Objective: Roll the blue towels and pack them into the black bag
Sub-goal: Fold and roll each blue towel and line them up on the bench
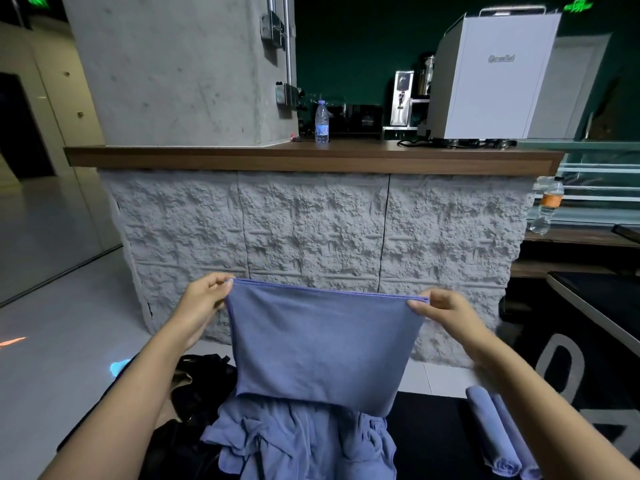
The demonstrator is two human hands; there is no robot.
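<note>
I hold a blue towel [322, 344] spread flat in the air in front of me. My left hand [204, 303] pinches its top left corner and my right hand [446, 311] pinches its top right corner. Below it lies a crumpled heap of blue towels [298, 441] on the dark table [433, 438]. Two rolled blue towels [498, 434] lie side by side at the lower right. The black bag [197, 386] sits slumped at the lower left, partly hidden by my left forearm and the heap.
A stone-faced counter [311, 230] with a wooden top stands straight ahead. On it are a water bottle [321, 122] and a white coffee machine [491, 77]. Another bottle [547, 206] stands on a shelf to the right. Pale floor lies to the left.
</note>
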